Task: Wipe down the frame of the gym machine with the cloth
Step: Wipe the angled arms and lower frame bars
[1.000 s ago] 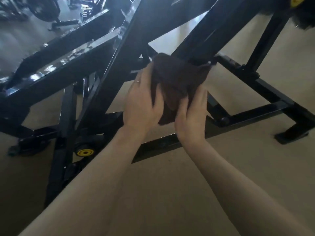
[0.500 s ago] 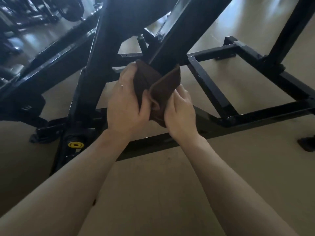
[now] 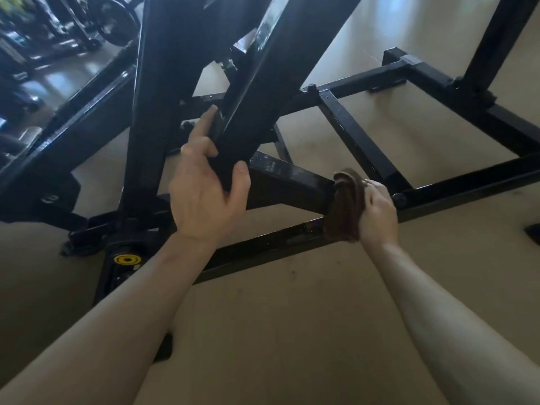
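The gym machine's black steel frame [image 3: 359, 141] fills the upper half of the head view, with slanted beams rising from low floor bars. My right hand [image 3: 378, 213] grips a folded dark brown cloth [image 3: 343, 209] and presses it against the end of a short low crossbar [image 3: 289, 178], just above the front floor bar. My left hand [image 3: 204, 185] rests on the lower part of a slanted beam [image 3: 257, 92], fingers spread along its left face and thumb on its near face, holding no cloth.
A yellow round cap [image 3: 127, 259] marks the frame's foot at lower left. A black rubber foot [image 3: 533, 232] sits at the right edge. Beige floor [image 3: 292, 317] spreads below the bars. Other dark gym equipment [image 3: 58, 33] stands far left.
Both hands held the cloth on the slanted beam before. Now my left hand has let go and rests on the beam, while my right hand carried the cloth down to the low crossbar.
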Motion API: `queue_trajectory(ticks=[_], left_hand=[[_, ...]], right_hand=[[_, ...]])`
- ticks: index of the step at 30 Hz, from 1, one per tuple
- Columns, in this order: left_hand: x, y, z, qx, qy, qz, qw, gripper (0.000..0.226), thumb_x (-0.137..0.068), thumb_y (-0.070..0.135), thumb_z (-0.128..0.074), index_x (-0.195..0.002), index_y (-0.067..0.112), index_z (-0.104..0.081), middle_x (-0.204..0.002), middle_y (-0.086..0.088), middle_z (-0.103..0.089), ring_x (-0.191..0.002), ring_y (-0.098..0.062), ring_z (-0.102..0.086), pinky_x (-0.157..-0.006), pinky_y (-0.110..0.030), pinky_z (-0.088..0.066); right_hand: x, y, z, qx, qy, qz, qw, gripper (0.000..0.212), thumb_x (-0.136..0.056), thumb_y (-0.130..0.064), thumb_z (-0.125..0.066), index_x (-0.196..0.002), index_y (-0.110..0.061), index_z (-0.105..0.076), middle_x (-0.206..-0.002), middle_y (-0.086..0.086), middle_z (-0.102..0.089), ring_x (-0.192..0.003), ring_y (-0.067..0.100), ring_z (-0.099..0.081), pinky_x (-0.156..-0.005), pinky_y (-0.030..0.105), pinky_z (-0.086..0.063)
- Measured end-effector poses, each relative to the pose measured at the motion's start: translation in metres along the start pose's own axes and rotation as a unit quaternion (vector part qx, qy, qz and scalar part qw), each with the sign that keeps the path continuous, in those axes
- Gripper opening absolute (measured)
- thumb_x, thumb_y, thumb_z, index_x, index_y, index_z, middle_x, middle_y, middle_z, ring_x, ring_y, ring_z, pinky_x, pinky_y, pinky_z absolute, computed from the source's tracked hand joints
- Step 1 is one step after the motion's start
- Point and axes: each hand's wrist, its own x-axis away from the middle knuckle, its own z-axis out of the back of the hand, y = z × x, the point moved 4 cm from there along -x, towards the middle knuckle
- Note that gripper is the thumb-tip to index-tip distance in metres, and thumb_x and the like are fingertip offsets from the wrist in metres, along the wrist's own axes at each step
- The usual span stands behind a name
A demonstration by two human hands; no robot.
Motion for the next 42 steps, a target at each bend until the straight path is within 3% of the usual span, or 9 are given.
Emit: queue_trajectory(ticks=[2,9,15,20,24,28,34,38,42], left_hand=[[0.000,-0.001,0.000,-0.002,0.017,-0.001,1.000,0.031,-0.093,0.030,-0.060,-0.109,0.021,-0.036,-0.150,-0.012,-0.051,-0.124,0.006,-0.053,-0.086,-0.022,-0.053],[0.004,0.002,-0.006,-0.061,0.043,-0.022,0.997,0.039,-0.094,0.035,-0.060,-0.123,0.015,-0.041,-0.131,-0.015,-0.057,-0.104,-0.028,-0.067,-0.075,-0.035,-0.056],[0.002,0.001,-0.006,-0.051,0.038,-0.047,0.997,0.026,-0.096,0.029,-0.054,-0.109,0.019,-0.034,-0.145,-0.015,-0.055,-0.114,-0.028,-0.066,-0.074,-0.045,-0.056],[0.000,0.004,-0.005,-0.057,0.045,-0.021,0.997,0.026,-0.091,0.027,-0.057,-0.102,0.023,-0.034,-0.143,-0.011,-0.057,-0.108,-0.024,-0.065,-0.073,-0.042,-0.057],[-0.001,0.008,-0.006,-0.052,0.052,-0.039,0.997,0.023,-0.094,0.025,-0.054,-0.101,0.022,-0.033,-0.141,-0.014,-0.059,-0.102,-0.020,-0.061,-0.074,-0.028,-0.049],[0.000,0.008,-0.007,-0.056,0.052,-0.033,0.997,0.019,-0.097,0.028,-0.050,-0.102,0.022,-0.033,-0.142,-0.014,-0.058,-0.106,-0.020,-0.062,-0.075,-0.030,-0.050],[0.001,0.004,-0.007,-0.048,0.054,-0.041,0.997,0.021,-0.097,0.028,-0.052,-0.106,0.019,-0.034,-0.136,-0.018,-0.060,-0.102,-0.030,-0.066,-0.070,-0.045,-0.056],[0.001,0.002,-0.008,-0.046,0.050,-0.029,0.997,0.021,-0.097,0.028,-0.051,-0.106,0.020,-0.034,-0.138,-0.017,-0.059,-0.102,-0.031,-0.068,-0.070,-0.046,-0.056],[0.001,0.002,-0.008,-0.056,0.046,-0.025,0.997,0.021,-0.097,0.029,-0.051,-0.107,0.019,-0.035,-0.135,-0.019,-0.061,-0.103,-0.030,-0.066,-0.075,-0.035,-0.054]], right_hand=[[0.012,-0.035,-0.009,-0.031,-0.009,-0.011,0.999,0.036,-0.102,-0.041,-0.037,-0.108,-0.027,-0.069,-0.134,-0.006,-0.058,-0.127,0.023,-0.050,-0.111,0.048,-0.039],[0.072,-0.147,-0.054,-0.017,-0.048,0.146,0.988,0.045,-0.105,-0.044,-0.028,-0.136,-0.036,-0.060,-0.143,-0.018,-0.051,-0.135,0.012,-0.037,-0.114,0.044,-0.034],[0.068,-0.140,-0.059,-0.023,-0.028,0.199,0.979,0.043,-0.108,-0.039,-0.030,-0.133,-0.030,-0.063,-0.140,-0.012,-0.056,-0.130,0.013,-0.044,-0.107,0.046,-0.042],[0.038,-0.119,-0.047,-0.074,-0.054,0.110,0.990,0.034,-0.107,-0.042,-0.037,-0.094,-0.068,-0.055,-0.120,-0.018,-0.059,-0.112,0.017,-0.059,-0.096,0.050,-0.052],[0.050,-0.139,-0.053,-0.142,-0.091,0.019,0.985,0.027,-0.103,-0.052,-0.033,-0.098,-0.057,-0.058,-0.113,-0.025,-0.052,-0.113,0.007,-0.052,-0.105,0.049,-0.045],[0.075,-0.171,-0.060,-0.156,-0.099,0.111,0.976,0.029,-0.099,-0.060,-0.025,-0.098,-0.076,-0.050,-0.120,-0.034,-0.048,-0.132,0.018,-0.046,-0.111,0.052,-0.040],[0.080,-0.155,-0.068,-0.046,0.031,0.232,0.971,0.039,-0.106,-0.043,-0.036,-0.119,-0.024,-0.068,-0.132,-0.005,-0.061,-0.125,0.020,-0.049,-0.102,0.049,-0.043],[0.071,-0.133,-0.069,-0.023,0.055,0.266,0.962,0.039,-0.107,-0.037,-0.037,-0.118,-0.016,-0.069,-0.131,0.001,-0.062,-0.121,0.022,-0.051,-0.095,0.049,-0.046],[0.046,-0.081,-0.050,-0.006,0.076,0.191,0.979,0.039,-0.107,-0.031,-0.034,-0.114,-0.013,-0.068,-0.130,0.005,-0.062,-0.115,0.027,-0.053,-0.094,0.050,-0.047]])
